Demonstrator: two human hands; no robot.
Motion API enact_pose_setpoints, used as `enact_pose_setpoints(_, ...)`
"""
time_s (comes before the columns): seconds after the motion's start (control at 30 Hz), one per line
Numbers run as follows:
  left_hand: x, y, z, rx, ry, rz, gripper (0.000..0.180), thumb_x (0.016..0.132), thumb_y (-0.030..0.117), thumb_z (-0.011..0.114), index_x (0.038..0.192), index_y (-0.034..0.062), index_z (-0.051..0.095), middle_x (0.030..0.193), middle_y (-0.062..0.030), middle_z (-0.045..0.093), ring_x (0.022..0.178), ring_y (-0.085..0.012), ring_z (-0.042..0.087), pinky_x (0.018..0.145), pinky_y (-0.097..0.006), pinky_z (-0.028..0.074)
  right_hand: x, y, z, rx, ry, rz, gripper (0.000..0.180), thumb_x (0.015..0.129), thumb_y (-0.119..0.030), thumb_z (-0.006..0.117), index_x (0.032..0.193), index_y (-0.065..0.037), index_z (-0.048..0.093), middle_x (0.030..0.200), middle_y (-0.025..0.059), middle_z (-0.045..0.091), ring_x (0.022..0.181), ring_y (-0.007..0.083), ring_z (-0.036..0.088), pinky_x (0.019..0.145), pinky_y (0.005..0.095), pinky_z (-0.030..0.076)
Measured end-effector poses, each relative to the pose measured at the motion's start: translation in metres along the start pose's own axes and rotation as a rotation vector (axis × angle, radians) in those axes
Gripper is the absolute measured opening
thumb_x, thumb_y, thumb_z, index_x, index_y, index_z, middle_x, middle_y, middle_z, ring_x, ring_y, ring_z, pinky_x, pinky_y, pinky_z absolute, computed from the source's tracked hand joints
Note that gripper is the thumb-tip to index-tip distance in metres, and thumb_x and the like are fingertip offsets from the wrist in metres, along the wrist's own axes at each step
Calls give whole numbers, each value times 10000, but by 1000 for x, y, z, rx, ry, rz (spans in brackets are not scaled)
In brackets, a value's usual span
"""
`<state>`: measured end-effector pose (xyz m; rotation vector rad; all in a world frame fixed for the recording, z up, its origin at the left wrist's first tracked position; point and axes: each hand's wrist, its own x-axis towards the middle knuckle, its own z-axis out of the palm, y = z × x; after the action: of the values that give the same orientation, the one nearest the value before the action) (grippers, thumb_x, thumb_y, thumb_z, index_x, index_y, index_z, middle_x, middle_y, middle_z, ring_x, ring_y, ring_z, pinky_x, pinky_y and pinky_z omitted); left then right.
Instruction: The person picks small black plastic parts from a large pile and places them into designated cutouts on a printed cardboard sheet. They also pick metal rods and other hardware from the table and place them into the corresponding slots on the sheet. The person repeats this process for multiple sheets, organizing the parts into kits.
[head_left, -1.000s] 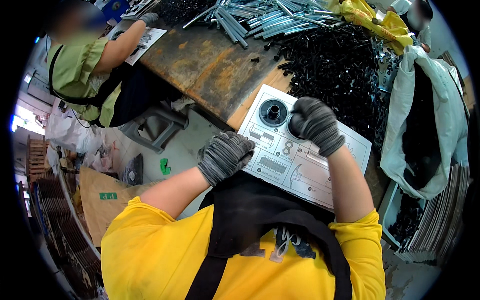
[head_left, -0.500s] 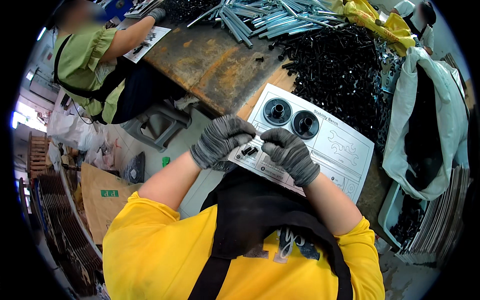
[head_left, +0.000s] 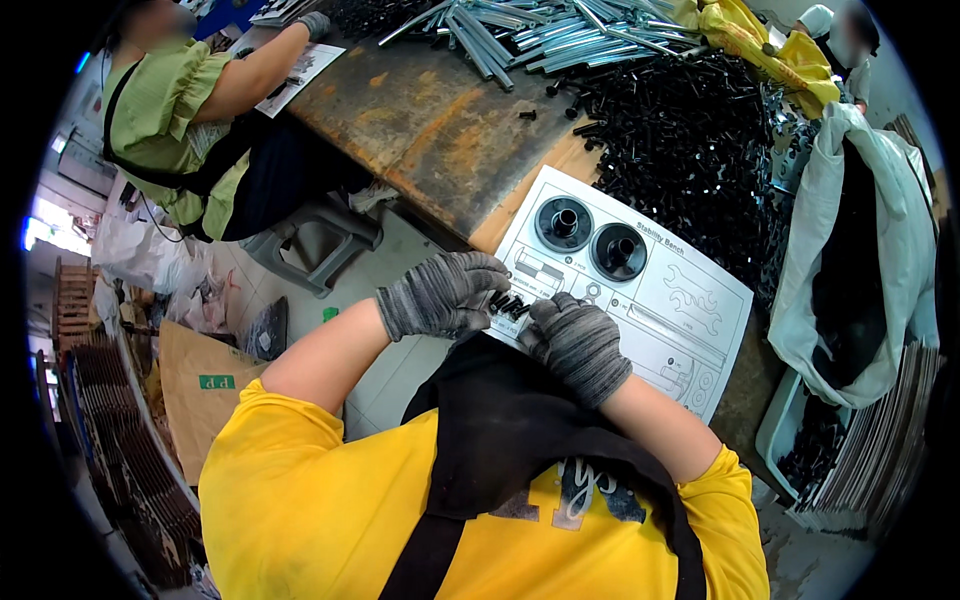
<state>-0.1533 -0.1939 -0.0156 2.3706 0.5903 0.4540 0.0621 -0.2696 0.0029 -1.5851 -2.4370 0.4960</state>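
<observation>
A white printed card (head_left: 655, 345) with tool outlines lies before me on the table's edge. Two round black caps with raised centre stubs, the left cap (head_left: 563, 223) and the right cap (head_left: 619, 251), sit on its upper part. Several short black bolts (head_left: 509, 304) lie on the card's lower left. My left hand (head_left: 440, 293), in a grey striped knit glove, is beside them, fingers and thumb apart, holding nothing visible. My right hand (head_left: 580, 345), gloved alike, is on their other side over the card. Its fingers are curled in, and whatever they hold is hidden.
A big heap of black bolts (head_left: 690, 150) covers the table beyond the card, with metal tubes (head_left: 570, 35) behind. A white sack (head_left: 800, 300) and a plastic bin (head_left: 775, 430) stand at right. At left a co-worker in green (head_left: 165, 95) sits by a grey stool (head_left: 320, 250).
My hands, earlier close together with pinched fingers above the card, have moved apart. The right one has come down toward me, and the left one's fingers have opened beside the bolts.
</observation>
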Motion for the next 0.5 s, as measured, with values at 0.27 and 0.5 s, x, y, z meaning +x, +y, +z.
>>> enact_pose_setpoints(0.27, 15, 0, 16, 32, -56, 33, 412, 631, 151, 718, 987, 74, 525, 974, -119, 566, 891, -310, 559, 784, -380, 452, 1, -2, 6, -37, -18, -24, 248, 775, -296, 563, 903, -86, 591, 738, 116, 578, 652, 274, 594, 552, 388, 483)
enact_pose_setpoints(0.5, 14, 6, 21, 11, -3, -47, 378, 631, 162, 723, 942, 71, 528, 898, -111, 573, 815, -306, 565, 723, -364, 461, 1, -2, 1, -58, -125, -7, 282, 801, -311, 523, 983, -102, 575, 750, 112, 579, 642, 273, 597, 535, 391, 482)
